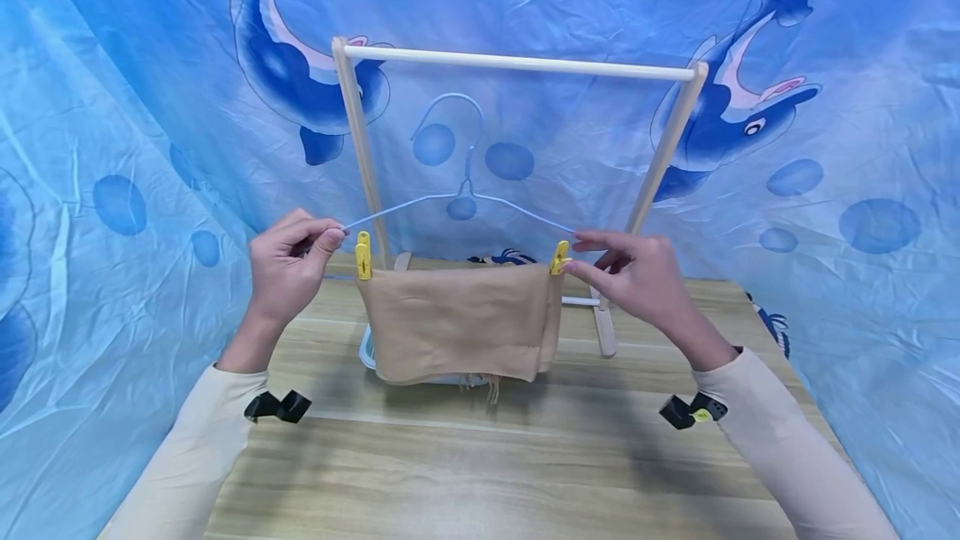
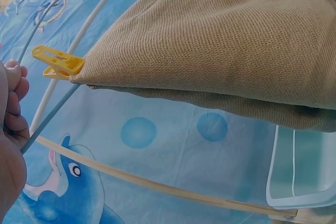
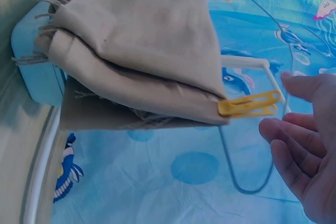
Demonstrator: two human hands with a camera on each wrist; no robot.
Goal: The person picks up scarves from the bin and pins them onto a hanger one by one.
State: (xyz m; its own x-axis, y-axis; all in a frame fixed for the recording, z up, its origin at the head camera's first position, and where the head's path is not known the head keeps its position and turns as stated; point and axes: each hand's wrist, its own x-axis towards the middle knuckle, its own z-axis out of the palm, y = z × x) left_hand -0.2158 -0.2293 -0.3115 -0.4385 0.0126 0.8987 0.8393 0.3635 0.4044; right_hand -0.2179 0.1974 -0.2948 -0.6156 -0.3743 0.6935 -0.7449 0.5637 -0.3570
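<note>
A folded tan scarf (image 1: 457, 319) with fringed ends hangs over the lower bar of a blue wire hanger (image 1: 427, 198). Yellow clothespins (image 1: 363, 255) clip it at both upper corners. My left hand (image 1: 288, 261) pinches the hanger's left end, just outside the left clothespin. At the other end, my right hand (image 1: 637, 273) has its forefinger at the wire and its thumb beside the right clothespin (image 3: 249, 105). In the right wrist view, a gap shows between that thumb and the fingers. The hanger's hook points up, its tip toward the left.
Behind the hanger stands a wooden rack (image 1: 360, 148) with a white top rail (image 1: 517, 63). A pale blue basin (image 2: 304, 199) sits on the wooden table (image 1: 465, 473), partly hidden by the scarf. Blue dolphin-print curtains (image 1: 112, 107) surround the table.
</note>
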